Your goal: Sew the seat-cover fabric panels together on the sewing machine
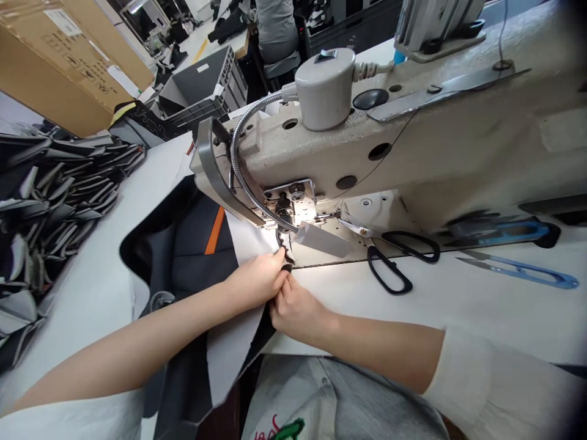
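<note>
A black fabric cover (197,226) with an orange stripe (215,231) and a pale grey backing (232,342) lies under the sewing machine (330,146). My left hand (257,278) is closed on the cover's edge just in front of the lit needle area, its thumb and fingers pinched. Right beside it, closer to my body, my right hand (298,308) pinches the same edge. The two hands touch or nearly touch. Scissors (389,260) with black handles lie to the right, their blades near the machine's base. The needle tip itself is hard to make out.
Blue thread snips (527,272) lie at the right, with another blue-handled pair (518,232) behind. Stacked fabric pieces (59,226) crowd the left side. A grey crate (202,85) and a cardboard box (68,61) stand at the back; a seated person (277,30) is beyond.
</note>
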`<move>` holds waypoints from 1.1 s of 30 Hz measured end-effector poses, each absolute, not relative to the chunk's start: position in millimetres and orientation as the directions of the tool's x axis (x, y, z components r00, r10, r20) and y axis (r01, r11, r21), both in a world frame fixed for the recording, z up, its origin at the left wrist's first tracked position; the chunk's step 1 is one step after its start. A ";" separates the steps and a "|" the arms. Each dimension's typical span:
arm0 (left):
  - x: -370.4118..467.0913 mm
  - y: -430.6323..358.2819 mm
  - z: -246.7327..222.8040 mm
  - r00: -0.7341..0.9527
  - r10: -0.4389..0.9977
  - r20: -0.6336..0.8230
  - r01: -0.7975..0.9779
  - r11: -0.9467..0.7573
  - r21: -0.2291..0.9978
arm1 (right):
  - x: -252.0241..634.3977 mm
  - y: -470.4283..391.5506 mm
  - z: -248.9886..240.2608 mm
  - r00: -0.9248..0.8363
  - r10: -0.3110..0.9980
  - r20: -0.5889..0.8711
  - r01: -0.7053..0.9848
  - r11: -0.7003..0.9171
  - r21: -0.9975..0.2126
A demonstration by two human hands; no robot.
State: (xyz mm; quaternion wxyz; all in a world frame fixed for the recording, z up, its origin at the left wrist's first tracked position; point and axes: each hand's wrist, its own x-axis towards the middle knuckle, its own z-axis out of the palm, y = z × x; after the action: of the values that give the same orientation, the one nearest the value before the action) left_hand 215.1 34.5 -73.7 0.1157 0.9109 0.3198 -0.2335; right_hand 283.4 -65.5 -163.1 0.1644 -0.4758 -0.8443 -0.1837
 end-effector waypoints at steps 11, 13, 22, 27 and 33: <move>210.1 48.3 -84.5 0.748 0.540 -0.386 0.660 -0.668 0.343 | 290.0 -59.2 -163.6 -0.466 0.745 0.477 0.875 0.466 0.128; 214.7 53.7 -83.9 0.749 0.548 -0.372 0.657 -0.684 0.316 | 293.9 -55.5 -162.8 -0.435 0.776 0.457 0.887 0.457 0.068; 216.4 52.2 -95.9 0.729 0.593 -0.342 0.633 -0.774 0.009 | 298.7 -64.3 -157.4 -0.448 0.769 0.457 0.884 0.458 0.095; 214.4 41.6 -103.1 0.701 0.642 -0.311 0.656 -0.751 -0.075 | 298.5 -67.0 -153.5 -0.460 0.734 0.499 0.874 0.473 0.109; 214.8 40.8 -100.5 0.671 0.675 -0.307 0.672 -0.728 -0.133 | 302.1 -59.3 -154.6 -0.505 0.678 0.535 0.844 0.516 0.143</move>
State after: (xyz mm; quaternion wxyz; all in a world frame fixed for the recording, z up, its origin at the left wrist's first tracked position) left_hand 214.8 40.8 -100.5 -0.0045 0.9139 0.3686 -0.1697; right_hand 302.1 -59.3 -154.6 0.2113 -0.4504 -0.8448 -0.1972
